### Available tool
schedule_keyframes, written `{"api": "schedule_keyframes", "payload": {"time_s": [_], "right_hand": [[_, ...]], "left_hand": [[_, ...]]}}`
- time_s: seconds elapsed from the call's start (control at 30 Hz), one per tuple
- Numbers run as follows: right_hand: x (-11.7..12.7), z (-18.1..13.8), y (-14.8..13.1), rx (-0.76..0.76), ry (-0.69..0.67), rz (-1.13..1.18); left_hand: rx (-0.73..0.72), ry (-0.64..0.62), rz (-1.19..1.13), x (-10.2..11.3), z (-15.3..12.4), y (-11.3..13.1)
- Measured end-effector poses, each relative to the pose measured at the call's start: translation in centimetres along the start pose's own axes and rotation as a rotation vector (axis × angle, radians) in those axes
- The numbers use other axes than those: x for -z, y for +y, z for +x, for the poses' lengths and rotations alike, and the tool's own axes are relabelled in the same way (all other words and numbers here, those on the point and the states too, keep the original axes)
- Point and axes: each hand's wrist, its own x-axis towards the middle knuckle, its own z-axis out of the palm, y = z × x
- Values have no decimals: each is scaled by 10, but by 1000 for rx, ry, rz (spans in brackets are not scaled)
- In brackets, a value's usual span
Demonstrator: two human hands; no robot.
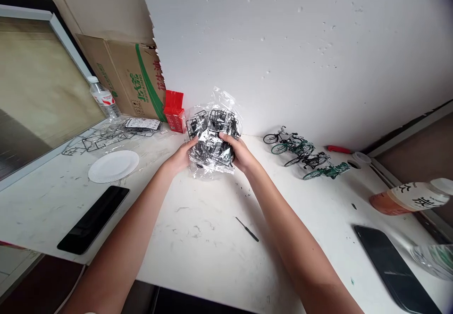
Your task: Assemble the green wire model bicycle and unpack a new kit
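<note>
Clear plastic bags of black model parts on sprues [214, 146] are held up over the white table between my two hands. My left hand [181, 157] grips their left edge, thumb on the front. On the right side, my right hand [242, 153] is closed round them with its thumb pressed on the front too. The fingers behind the bags are mostly hidden. Below lies a thin dark screwdriver-like tool [247, 229]. Several small model bicycles [305, 152], black and green, stand in a row to the right.
At left are a white paper plate [113, 166], a black phone [94, 219], loose sprues [102, 139], a red box [174, 111], a cardboard box [130, 80] and a water bottle [104, 97]. A drink bottle [406, 198] and another phone [394, 267] lie at right.
</note>
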Motion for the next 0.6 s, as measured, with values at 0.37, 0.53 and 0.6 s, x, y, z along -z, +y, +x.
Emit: {"api": "schedule_keyframes", "payload": {"time_s": [0.37,0.53,0.6], "right_hand": [[8,6,2,24,-35,-13],[10,6,0,11,-60,-41],[9,5,-3,15,-57,-47]], "left_hand": [[-11,9,-12,11,1,-3],[3,88,24,5,2,-2],[-5,137,35,1,1,-1]]}}
